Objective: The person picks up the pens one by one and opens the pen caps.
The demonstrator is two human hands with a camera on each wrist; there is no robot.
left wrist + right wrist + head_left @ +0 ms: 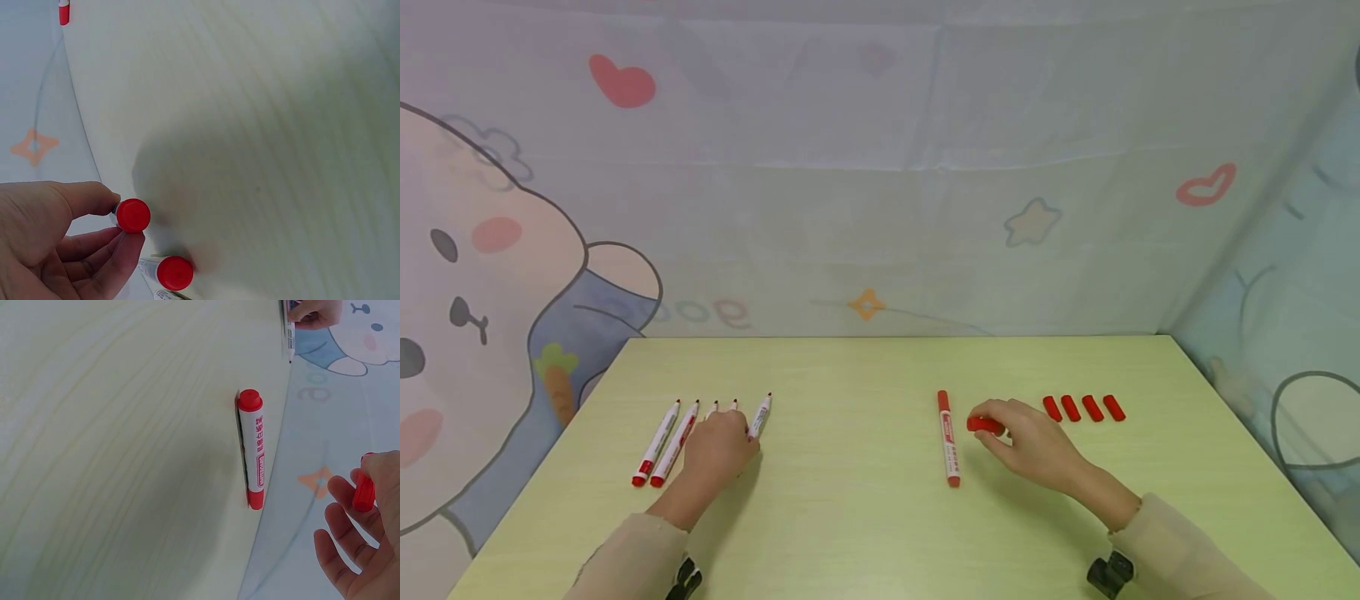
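Note:
My left hand (718,447) pinches a white marker (761,416) without a cap, its dark red tip pointing away from me. The left wrist view shows that marker's red end (133,215) between thumb and fingers. Several other uncapped markers (675,442) lie side by side around this hand, partly hidden under it. Between thumb and fingers, my right hand (1026,442) holds a red marker cap (986,426), which the right wrist view also shows. Just left of that hand lies a capped red-and-white marker (949,442), pointing away from me.
Several loose red caps (1092,407) lie in a row on the pale yellow table (850,517), right of my right hand. A printed cloth backdrop (865,208) stands along the table's far edge. Dark wrist cameras (1111,573) sit below both sleeves.

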